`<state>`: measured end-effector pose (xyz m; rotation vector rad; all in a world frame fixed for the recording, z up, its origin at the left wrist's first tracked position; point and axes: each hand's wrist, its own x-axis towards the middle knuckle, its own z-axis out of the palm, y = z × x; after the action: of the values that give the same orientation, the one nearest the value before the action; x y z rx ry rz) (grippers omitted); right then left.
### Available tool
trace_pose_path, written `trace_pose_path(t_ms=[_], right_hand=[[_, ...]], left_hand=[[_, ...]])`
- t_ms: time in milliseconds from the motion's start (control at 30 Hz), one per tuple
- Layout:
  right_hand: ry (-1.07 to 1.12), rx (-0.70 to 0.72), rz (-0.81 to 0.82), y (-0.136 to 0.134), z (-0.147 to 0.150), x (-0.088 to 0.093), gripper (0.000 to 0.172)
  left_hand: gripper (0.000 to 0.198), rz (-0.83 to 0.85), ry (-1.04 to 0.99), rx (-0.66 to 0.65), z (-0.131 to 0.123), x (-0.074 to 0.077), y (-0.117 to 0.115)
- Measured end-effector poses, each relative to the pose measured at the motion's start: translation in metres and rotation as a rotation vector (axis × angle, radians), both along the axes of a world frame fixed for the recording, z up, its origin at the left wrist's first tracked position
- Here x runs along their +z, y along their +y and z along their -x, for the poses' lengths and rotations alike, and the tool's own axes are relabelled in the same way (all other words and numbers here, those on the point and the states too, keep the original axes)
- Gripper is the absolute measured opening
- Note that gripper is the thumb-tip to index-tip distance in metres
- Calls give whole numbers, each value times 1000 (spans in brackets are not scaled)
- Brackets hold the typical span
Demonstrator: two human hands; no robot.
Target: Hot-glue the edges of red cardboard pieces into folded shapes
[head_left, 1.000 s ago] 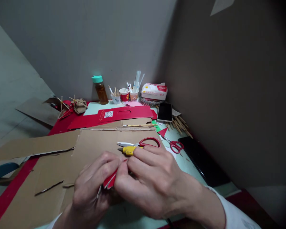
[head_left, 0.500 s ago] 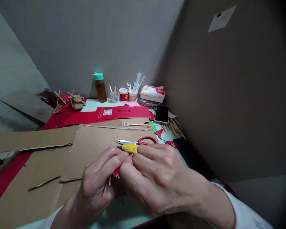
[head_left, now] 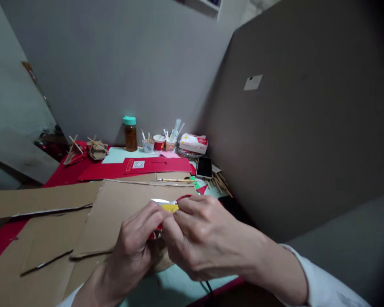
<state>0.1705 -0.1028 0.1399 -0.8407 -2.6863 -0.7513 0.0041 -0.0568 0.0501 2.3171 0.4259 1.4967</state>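
My left hand [head_left: 136,241] and my right hand [head_left: 205,238] meet over the front of the table, fingers closed. Between them they pinch a small red piece that looks like paper or card [head_left: 154,234], with a pale torn-looking edge; most of it is hidden by the fingers. Just beyond the knuckles a yellow-handled tool [head_left: 169,208] lies on the cardboard, its ends covered by my hands. Behind that rests a pair of scissors [head_left: 161,201] with red handles, partly hidden by my right hand.
Flat cardboard sheets [head_left: 141,192] spread over the left and middle. Further back are a red card strip [head_left: 166,166], a bottle [head_left: 130,136], cups of sticks and pens [head_left: 159,143], a tissue pack [head_left: 193,143], a phone [head_left: 204,167] and wooden sticks [head_left: 220,182]. A grey partition [head_left: 275,140] stands right.
The view has tilted upward and turned right, so the table things appear lower and slightly left. Both hands stay together on the red piece; my right hand now covers more of the scissors.
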Motion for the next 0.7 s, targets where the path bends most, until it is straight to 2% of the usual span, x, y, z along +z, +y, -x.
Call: trace_pose_path(t_ms=[133,433,600,700], right_hand=[[29,31,-110,4,2,-10,15],[112,59,-182,19,1,-28,14],[176,33,-192,22,0,-30,21],[281,31,-226,22,2,-29,33]], left_hand=[[26,-34,-23,53,-3,1,0],[23,-3,-43,80,-2,-1,4],[25,25,-62,102,-1,4,6],[24,-4,-120,131,2,14,8]])
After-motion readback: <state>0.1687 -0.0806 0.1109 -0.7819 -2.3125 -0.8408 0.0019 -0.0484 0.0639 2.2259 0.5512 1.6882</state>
